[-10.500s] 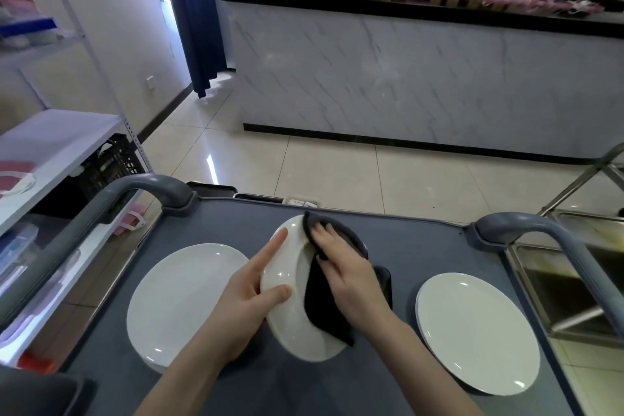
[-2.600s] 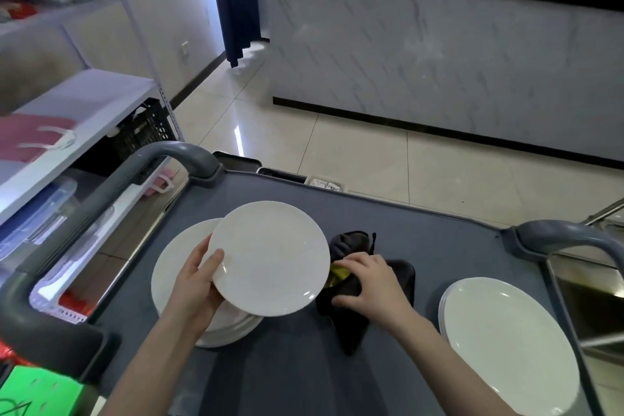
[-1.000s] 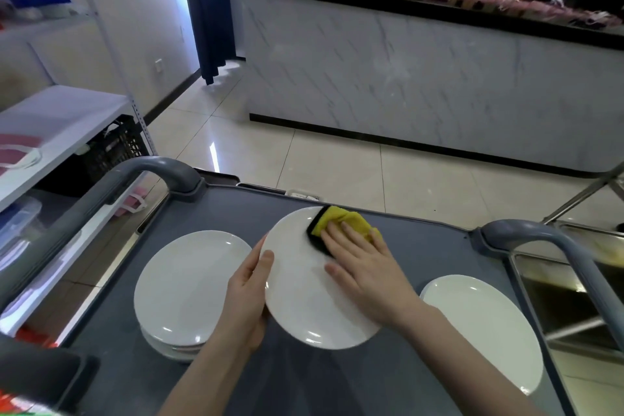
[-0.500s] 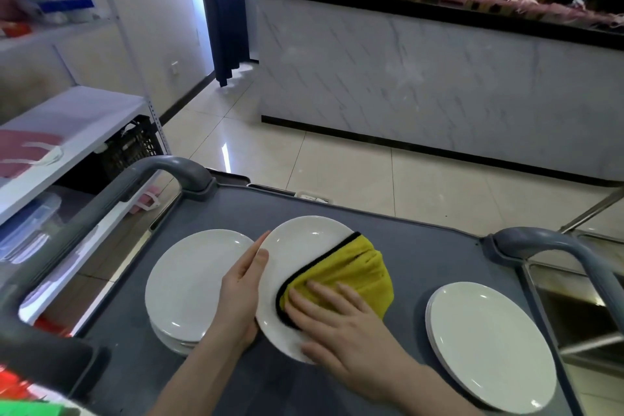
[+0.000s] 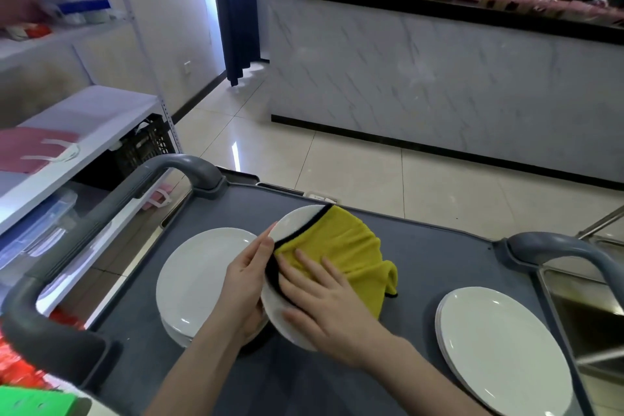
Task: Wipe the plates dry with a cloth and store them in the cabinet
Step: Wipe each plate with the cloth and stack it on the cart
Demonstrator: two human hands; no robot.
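Yellow cloth (image 5: 341,253), black-edged, lies over the tilted white plate (image 5: 297,223) above the middle of the grey bench (image 5: 439,253). Right hand (image 5: 324,304) presses the cloth against the plate face with fingers spread flat. Left hand (image 5: 246,280) grips the plate's left rim, thumb in front. One plate stack (image 5: 196,277) sits at the left, a second stack (image 5: 499,348) at the right

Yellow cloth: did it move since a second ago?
Yes. The cloth unfolded from the plate's far rim toward the person, nearer the right plate stack on the cart.
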